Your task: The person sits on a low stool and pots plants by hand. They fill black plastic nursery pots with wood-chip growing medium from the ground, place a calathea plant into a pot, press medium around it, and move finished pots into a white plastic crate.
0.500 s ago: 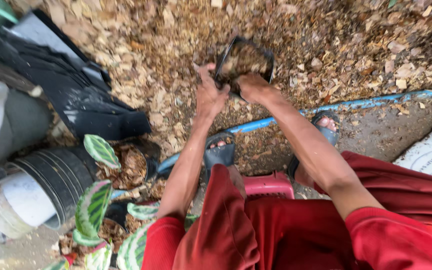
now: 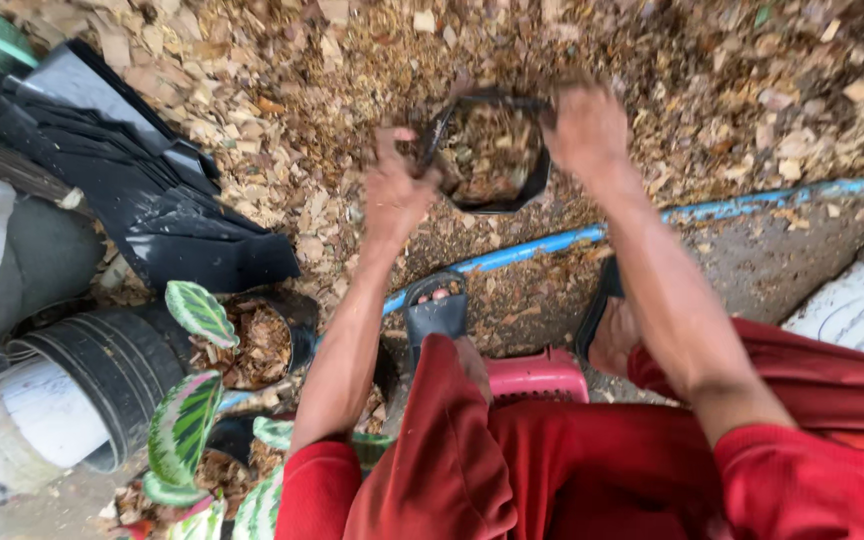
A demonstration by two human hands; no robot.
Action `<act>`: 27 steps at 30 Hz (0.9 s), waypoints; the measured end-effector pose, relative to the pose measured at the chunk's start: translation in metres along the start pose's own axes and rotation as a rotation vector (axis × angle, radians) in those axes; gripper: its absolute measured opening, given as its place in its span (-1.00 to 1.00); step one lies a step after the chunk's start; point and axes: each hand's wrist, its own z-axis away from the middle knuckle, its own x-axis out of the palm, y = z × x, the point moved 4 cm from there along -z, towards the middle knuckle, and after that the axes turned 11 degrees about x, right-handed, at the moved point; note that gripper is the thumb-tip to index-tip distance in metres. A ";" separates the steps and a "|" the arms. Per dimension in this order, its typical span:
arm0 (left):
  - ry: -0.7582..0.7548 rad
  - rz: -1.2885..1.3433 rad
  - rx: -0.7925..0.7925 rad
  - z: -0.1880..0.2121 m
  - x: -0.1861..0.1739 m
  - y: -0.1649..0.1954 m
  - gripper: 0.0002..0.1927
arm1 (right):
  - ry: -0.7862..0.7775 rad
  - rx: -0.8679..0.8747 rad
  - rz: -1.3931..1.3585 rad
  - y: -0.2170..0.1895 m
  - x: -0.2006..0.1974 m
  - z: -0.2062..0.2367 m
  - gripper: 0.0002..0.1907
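A black plastic grow bag (image 2: pixel 492 150), filled with brown wood chips and dry leaf bits, hangs above a big heap of the same mulch (image 2: pixel 282 120). My left hand (image 2: pixel 397 190) grips the bag's left rim. On the opposite rim, my right hand (image 2: pixel 584 125) is closed around the edge. Both forearms reach forward from red sleeves. The bag's mouth faces the camera and its bottom is hidden.
A stack of flat black bags (image 2: pixel 142 200) lies at the left. Potted plants with striped green leaves (image 2: pixel 192 400) stand near a black pipe roll (image 2: pixel 82 380). A blue pipe (image 2: pixel 552 245) crosses the ground. Below are my sandalled feet (image 2: pixel 437 310), a pink stool (image 2: pixel 537 375) and a white sack (image 2: pixel 862 300).
The bag has come up and closer to the camera, its mouth now wider. Both hands keep hold of its rim and look blurred by motion.
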 end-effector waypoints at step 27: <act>-0.296 -0.317 -0.359 -0.019 0.023 -0.017 -0.15 | -0.063 -0.380 -0.190 -0.067 0.045 0.021 -0.80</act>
